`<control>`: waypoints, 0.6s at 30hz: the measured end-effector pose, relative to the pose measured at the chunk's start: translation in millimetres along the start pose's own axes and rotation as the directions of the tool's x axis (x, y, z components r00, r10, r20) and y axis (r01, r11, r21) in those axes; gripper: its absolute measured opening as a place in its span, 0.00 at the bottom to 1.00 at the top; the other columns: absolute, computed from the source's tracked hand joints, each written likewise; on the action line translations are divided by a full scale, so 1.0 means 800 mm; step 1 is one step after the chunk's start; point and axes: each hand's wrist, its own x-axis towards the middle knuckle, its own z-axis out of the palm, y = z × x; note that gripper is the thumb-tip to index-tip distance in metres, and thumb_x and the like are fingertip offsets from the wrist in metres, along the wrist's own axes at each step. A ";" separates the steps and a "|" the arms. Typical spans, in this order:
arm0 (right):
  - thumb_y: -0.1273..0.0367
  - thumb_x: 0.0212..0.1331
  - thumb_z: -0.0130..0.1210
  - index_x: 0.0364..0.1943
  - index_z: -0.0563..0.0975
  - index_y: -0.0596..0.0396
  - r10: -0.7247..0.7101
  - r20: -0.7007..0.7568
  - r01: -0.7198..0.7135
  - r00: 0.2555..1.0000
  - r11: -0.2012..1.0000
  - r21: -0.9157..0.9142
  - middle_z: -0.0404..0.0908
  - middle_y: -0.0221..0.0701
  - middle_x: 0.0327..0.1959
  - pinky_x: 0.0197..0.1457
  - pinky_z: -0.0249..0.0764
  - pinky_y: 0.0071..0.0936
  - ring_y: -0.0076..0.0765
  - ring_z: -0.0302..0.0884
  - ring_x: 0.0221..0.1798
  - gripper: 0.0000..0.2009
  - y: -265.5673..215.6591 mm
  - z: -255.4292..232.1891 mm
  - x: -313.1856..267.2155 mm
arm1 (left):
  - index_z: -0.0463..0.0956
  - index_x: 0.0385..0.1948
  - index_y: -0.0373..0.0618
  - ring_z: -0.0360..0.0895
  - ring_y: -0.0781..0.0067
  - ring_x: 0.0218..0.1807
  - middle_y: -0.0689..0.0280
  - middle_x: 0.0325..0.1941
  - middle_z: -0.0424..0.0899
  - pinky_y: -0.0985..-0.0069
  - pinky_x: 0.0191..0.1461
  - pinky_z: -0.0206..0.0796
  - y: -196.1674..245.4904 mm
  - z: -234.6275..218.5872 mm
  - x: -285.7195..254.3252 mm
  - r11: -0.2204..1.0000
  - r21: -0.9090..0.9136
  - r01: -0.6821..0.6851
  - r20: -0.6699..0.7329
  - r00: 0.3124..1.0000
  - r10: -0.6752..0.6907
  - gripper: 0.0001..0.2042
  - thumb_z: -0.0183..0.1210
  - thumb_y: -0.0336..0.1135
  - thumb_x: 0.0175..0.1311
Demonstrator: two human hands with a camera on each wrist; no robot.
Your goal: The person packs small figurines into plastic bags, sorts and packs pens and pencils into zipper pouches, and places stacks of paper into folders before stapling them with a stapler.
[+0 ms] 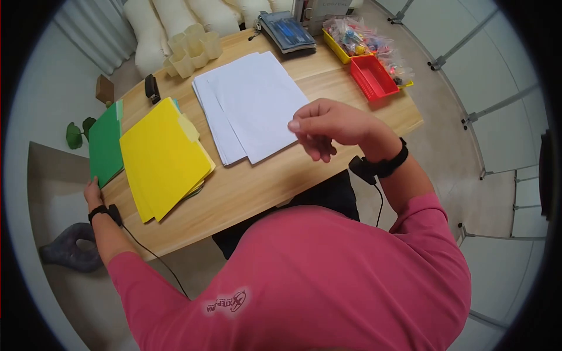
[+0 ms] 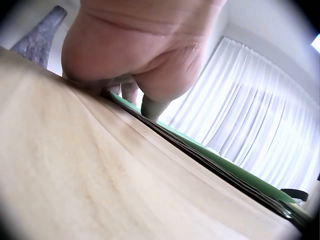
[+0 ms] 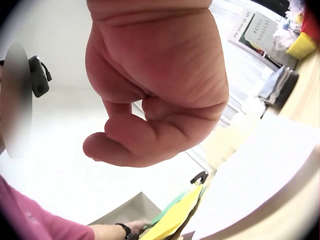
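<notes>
**My left hand on the green folder, my right in the air**

From my head, my left hand [image 1: 92,192] touches the near corner of the green folder [image 1: 105,143] at the table's [image 1: 263,181] left edge; my right hand [image 1: 331,126] hovers over the white paper [image 1: 254,102], holding nothing.

My left wrist shows my fingers [image 2: 150,106] pressing the folder's edge.

My right wrist shows loosely curled fingers [image 3: 135,142], empty.
</notes>
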 end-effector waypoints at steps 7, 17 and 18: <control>0.54 0.77 0.61 0.33 0.79 0.52 -0.237 -0.163 0.248 0.958 0.967 0.051 0.82 0.30 0.22 0.20 0.69 0.21 0.25 0.79 0.18 0.18 -0.037 -0.031 0.053 | 0.78 0.67 0.30 0.85 0.53 0.58 0.45 0.58 0.88 0.61 0.62 0.74 -0.026 -0.014 0.036 0.990 0.035 -0.136 0.060 0.989 0.133 0.32 0.67 0.50 0.72; 0.58 0.81 0.56 0.38 0.78 0.51 -0.499 -0.265 0.524 0.825 0.851 0.031 0.82 0.28 0.27 0.23 0.67 0.19 0.22 0.77 0.22 0.14 -0.020 -0.132 0.125 | 0.68 0.72 0.27 0.81 0.39 0.67 0.39 0.65 0.83 0.55 0.69 0.73 0.147 -0.030 -0.270 0.906 0.288 -0.309 0.149 0.950 0.276 0.45 0.64 0.65 0.70; 0.57 0.82 0.54 0.39 0.78 0.51 -0.535 -0.245 0.566 0.808 0.821 0.073 0.81 0.28 0.28 0.23 0.67 0.19 0.23 0.76 0.23 0.14 -0.014 -0.144 0.128 | 0.68 0.72 0.28 0.82 0.39 0.65 0.39 0.64 0.84 0.56 0.68 0.74 0.153 -0.022 -0.324 0.913 0.296 -0.279 0.196 0.954 0.228 0.45 0.64 0.65 0.70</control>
